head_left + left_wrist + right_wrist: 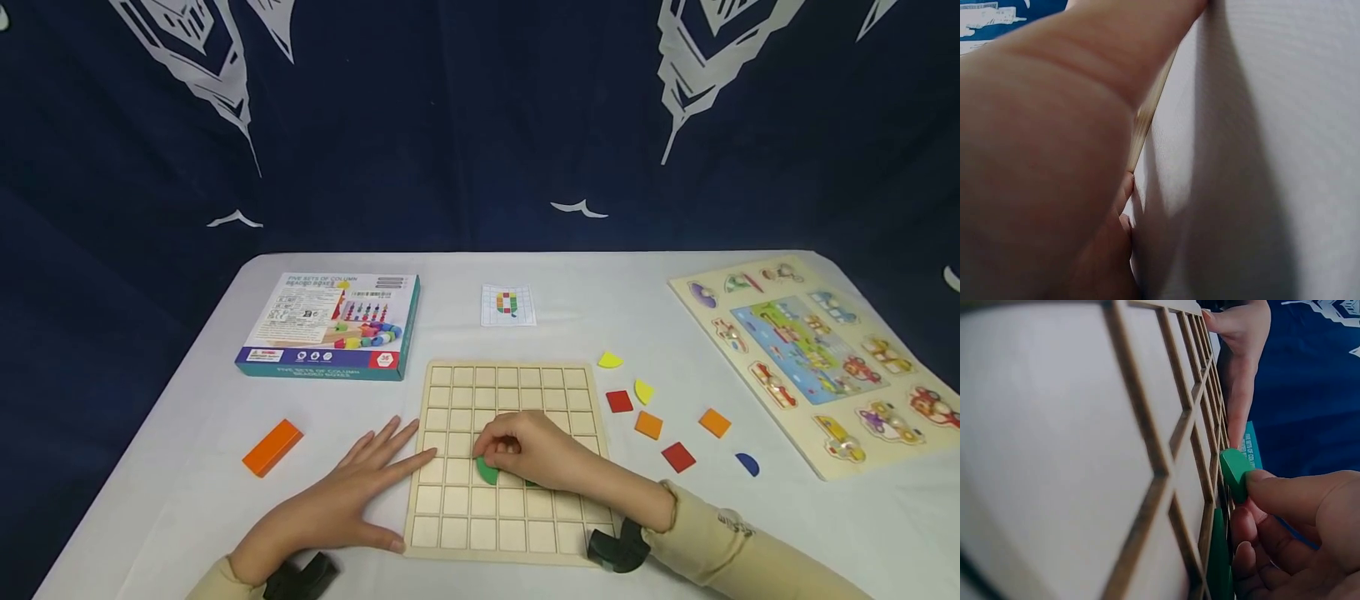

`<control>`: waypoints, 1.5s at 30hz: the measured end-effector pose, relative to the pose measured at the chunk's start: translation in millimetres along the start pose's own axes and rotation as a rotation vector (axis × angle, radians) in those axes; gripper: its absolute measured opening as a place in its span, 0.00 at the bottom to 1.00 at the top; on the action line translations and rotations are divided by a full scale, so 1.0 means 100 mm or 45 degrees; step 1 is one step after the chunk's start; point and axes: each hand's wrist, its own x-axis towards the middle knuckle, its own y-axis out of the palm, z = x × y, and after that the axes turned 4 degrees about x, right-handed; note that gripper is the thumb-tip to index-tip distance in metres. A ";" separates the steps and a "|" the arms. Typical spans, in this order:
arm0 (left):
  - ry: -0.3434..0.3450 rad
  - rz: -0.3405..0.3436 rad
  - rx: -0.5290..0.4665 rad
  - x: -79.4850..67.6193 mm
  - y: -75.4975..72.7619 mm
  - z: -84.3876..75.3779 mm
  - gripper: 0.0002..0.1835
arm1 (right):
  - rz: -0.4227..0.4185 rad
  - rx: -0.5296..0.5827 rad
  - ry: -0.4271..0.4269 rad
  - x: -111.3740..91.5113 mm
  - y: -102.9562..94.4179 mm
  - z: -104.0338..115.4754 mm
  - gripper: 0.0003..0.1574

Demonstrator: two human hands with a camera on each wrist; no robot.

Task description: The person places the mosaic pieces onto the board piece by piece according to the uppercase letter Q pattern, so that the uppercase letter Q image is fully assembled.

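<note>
Over the middle of the wooden grid board [442,527], my right hand [536,450] pinches a green quarter-circle piece [487,472] between thumb and fingers. The right wrist view shows that same green piece [1235,472] at the fingertips, tilted against the board. Below it a second green piece [1217,562] lies in the grid; the right hand mostly covers it in the head view. My left hand [356,492] lies spread at the board's left edge, fingertips touching the rim. In the left wrist view, the left palm and wrist [1047,162] hide most of the board.
Right of the board lie red squares [678,457], orange squares [648,425], yellow pieces [610,360] and a blue half-circle [747,464]. A pattern card [491,317] is behind. An orange block [272,447] and a boxed toy [326,371] stand left; a picture puzzle [802,433] lies far right.
</note>
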 end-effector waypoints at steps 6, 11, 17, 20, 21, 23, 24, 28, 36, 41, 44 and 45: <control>-0.003 0.000 0.019 0.01 0.01 0.00 0.53 | -0.001 -0.061 -0.051 -0.01 -0.01 0.00 0.10; -0.022 0.012 0.008 0.03 0.00 0.00 0.53 | -0.021 -0.090 -0.034 -0.02 -0.02 0.00 0.10; -0.033 0.018 0.004 0.01 -0.01 -0.01 0.53 | -0.102 -0.073 0.004 -0.07 -0.13 0.05 0.08; -0.034 0.013 -0.004 0.00 -0.01 0.00 0.53 | -0.193 -0.049 0.044 -0.18 -0.31 0.07 0.07; -0.034 0.011 -0.005 0.00 -0.01 0.00 0.53 | -0.225 -0.049 0.060 -0.23 -0.38 0.07 0.07; -0.032 0.006 -0.004 -0.01 -0.01 0.01 0.53 | -0.292 -0.042 0.095 -0.35 -0.53 0.05 0.07; -0.030 0.005 -0.006 -0.01 -0.01 0.01 0.53 | -0.324 -0.043 0.115 -0.43 -0.60 0.03 0.07; -0.018 -0.001 -0.004 0.00 -0.01 0.01 0.53 | -0.432 -0.012 0.240 -0.77 -0.87 -0.07 0.08; -0.026 -0.005 -0.013 -0.02 -0.01 0.00 0.53 | -0.560 -0.021 0.503 -1.35 -1.06 -0.29 0.13; -0.014 -0.013 -0.025 -0.01 -0.01 0.01 0.53 | -0.546 -0.107 0.562 -1.48 -1.05 -0.36 0.11; -0.011 -0.012 -0.023 0.00 0.00 0.00 0.53 | -0.501 -0.141 0.579 -1.53 -1.04 -0.37 0.13; -0.011 -0.012 -0.025 0.00 0.00 -0.01 0.53 | -0.488 -0.145 0.580 -1.54 -1.03 -0.37 0.13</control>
